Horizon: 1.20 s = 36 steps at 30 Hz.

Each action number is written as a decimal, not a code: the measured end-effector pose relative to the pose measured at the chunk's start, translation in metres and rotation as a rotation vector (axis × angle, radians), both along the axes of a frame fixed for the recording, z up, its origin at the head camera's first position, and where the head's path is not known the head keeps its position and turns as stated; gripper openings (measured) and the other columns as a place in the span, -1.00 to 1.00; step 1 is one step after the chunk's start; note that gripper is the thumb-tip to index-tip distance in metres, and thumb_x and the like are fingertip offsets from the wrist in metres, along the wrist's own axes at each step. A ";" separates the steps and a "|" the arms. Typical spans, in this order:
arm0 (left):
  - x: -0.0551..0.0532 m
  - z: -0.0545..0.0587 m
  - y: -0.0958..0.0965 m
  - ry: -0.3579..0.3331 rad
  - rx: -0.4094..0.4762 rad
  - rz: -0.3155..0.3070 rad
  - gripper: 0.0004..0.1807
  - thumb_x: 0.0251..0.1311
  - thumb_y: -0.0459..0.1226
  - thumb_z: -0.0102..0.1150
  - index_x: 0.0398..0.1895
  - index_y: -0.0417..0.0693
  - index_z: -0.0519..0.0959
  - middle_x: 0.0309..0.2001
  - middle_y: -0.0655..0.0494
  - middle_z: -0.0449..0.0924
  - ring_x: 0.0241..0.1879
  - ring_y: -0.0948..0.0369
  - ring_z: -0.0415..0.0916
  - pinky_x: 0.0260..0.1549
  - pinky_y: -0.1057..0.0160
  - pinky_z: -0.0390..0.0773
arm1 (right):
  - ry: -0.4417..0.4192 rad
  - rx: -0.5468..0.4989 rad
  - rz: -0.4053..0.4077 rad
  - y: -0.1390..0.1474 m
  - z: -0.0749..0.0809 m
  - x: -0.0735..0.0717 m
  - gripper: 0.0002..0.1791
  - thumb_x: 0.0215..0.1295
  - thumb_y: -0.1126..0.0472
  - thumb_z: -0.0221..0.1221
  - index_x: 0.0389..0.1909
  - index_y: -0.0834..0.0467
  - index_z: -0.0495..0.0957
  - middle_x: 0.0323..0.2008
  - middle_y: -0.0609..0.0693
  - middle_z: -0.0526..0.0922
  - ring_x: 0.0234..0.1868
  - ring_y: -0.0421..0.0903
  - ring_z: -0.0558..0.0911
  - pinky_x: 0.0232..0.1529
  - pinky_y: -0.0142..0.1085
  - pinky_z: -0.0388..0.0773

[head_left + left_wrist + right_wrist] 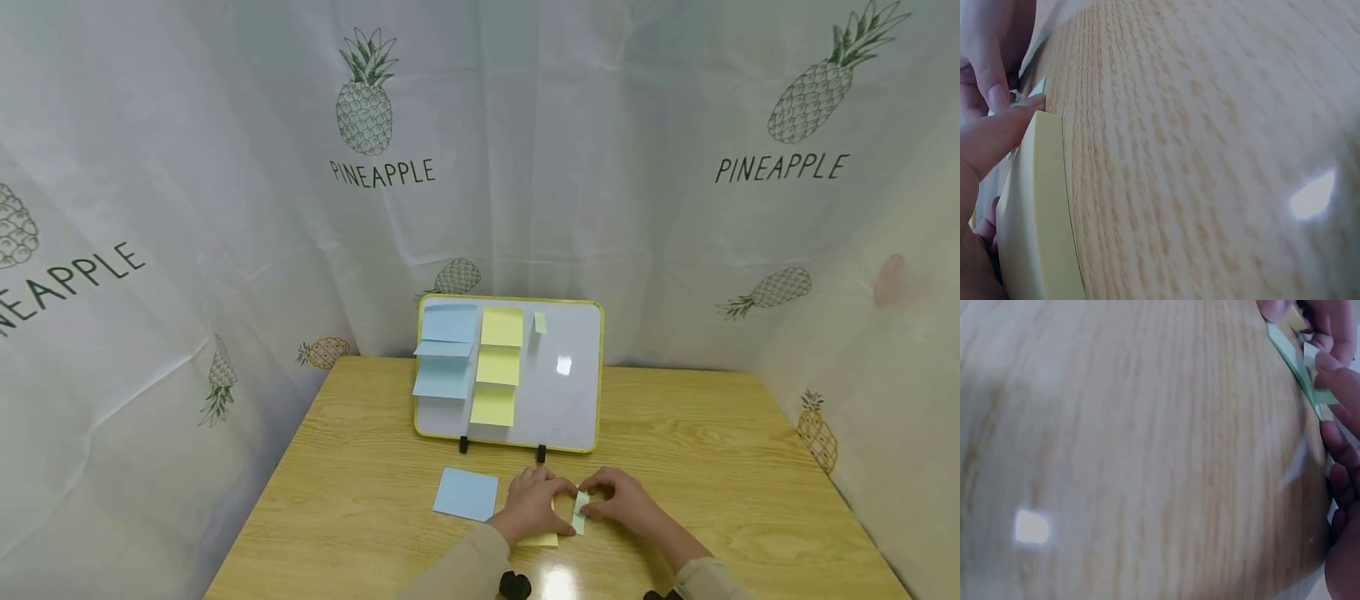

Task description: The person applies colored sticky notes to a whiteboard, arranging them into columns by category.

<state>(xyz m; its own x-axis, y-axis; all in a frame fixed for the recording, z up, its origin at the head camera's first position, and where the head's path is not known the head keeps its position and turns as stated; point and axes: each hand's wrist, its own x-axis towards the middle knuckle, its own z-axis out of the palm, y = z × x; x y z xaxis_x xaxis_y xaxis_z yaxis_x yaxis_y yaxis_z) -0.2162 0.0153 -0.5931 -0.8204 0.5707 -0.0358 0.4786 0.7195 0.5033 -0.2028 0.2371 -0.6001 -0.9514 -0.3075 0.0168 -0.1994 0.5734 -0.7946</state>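
Note:
A narrow pale green sticky note pad lies on the table between my two hands. My left hand holds it, the thumb at its near end and the forefinger towards its far end. At the pad's right side my right hand pinches a green sticky note, which stands lifted off the pad in the right wrist view. Beneath my left hand is a yellow sticky note pad, partly hidden by the palm. A blue sticky note pad lies to the left of that hand.
Behind the hands a whiteboard with a yellow frame leans on black feet. It bears blue notes, yellow notes in a column and one small green note. A pineapple-print curtain surrounds the wooden table.

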 end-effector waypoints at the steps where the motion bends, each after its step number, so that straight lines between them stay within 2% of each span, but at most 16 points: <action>1: 0.000 0.000 0.000 -0.002 0.002 -0.001 -0.44 -0.15 0.15 0.51 0.03 0.54 0.56 -0.22 0.43 0.26 -0.26 0.37 0.15 -0.20 0.23 0.23 | -0.017 -0.024 0.013 0.001 0.002 0.000 -0.64 0.05 0.04 0.46 -0.13 0.05 0.67 -0.18 -0.10 0.61 -0.14 -0.14 0.52 -0.10 -0.24 0.43; 4: 0.001 0.002 0.000 0.002 0.011 -0.004 -0.43 -0.15 0.14 0.52 0.02 0.54 0.57 -0.23 0.42 0.26 -0.27 0.37 0.14 -0.22 0.24 0.21 | -0.050 -0.072 0.052 0.004 0.005 -0.002 -0.62 0.06 0.11 0.46 -0.10 0.13 0.65 -0.16 -0.04 0.61 -0.16 -0.15 0.52 -0.16 -0.31 0.47; 7: 0.002 0.002 -0.001 -0.006 0.015 -0.003 -0.44 -0.16 0.12 0.53 0.01 0.55 0.57 -0.25 0.40 0.25 -0.29 0.36 0.11 -0.24 0.25 0.19 | -0.089 -0.118 0.072 0.005 0.008 -0.003 -0.64 0.09 0.18 0.44 -0.11 0.22 0.64 -0.23 0.00 0.60 -0.26 -0.16 0.51 -0.26 -0.33 0.47; 12: 0.002 0.003 -0.003 -0.015 0.019 -0.004 -0.45 -0.15 0.11 0.53 0.01 0.56 0.57 -0.25 0.40 0.25 -0.28 0.36 0.11 -0.24 0.24 0.20 | -0.129 -0.142 0.022 0.004 0.011 -0.008 -0.67 0.18 0.23 0.37 -0.08 0.32 0.63 -0.33 0.01 0.58 -0.36 -0.16 0.50 -0.36 -0.33 0.47; 18: 0.001 0.001 -0.002 -0.006 0.010 -0.007 -0.45 -0.14 0.13 0.52 0.02 0.59 0.56 -0.22 0.42 0.27 -0.26 0.38 0.14 -0.22 0.23 0.22 | -0.130 -0.137 -0.028 0.006 0.011 -0.015 -0.70 0.25 0.28 0.30 -0.04 0.34 0.60 -0.33 0.06 0.61 -0.38 -0.14 0.54 -0.41 -0.31 0.51; 28: -0.002 -0.006 0.001 0.007 -0.008 -0.015 -0.42 -0.15 0.16 0.51 0.04 0.64 0.53 -0.22 0.45 0.25 -0.25 0.39 0.14 -0.21 0.24 0.23 | -0.094 -0.137 -0.064 0.000 0.018 -0.022 -0.69 0.24 0.33 0.29 -0.03 0.38 0.59 -0.36 0.04 0.55 -0.38 -0.14 0.45 -0.41 -0.33 0.43; 36: -0.001 0.002 0.000 -0.011 -0.010 -0.017 -0.43 -0.14 0.13 0.51 0.04 0.61 0.54 -0.20 0.43 0.26 -0.22 0.38 0.14 -0.17 0.21 0.24 | -0.082 -0.133 -0.084 -0.004 0.016 -0.030 -0.74 0.24 0.34 0.29 -0.07 0.35 0.60 -0.41 0.00 0.52 -0.45 -0.17 0.42 -0.46 -0.35 0.41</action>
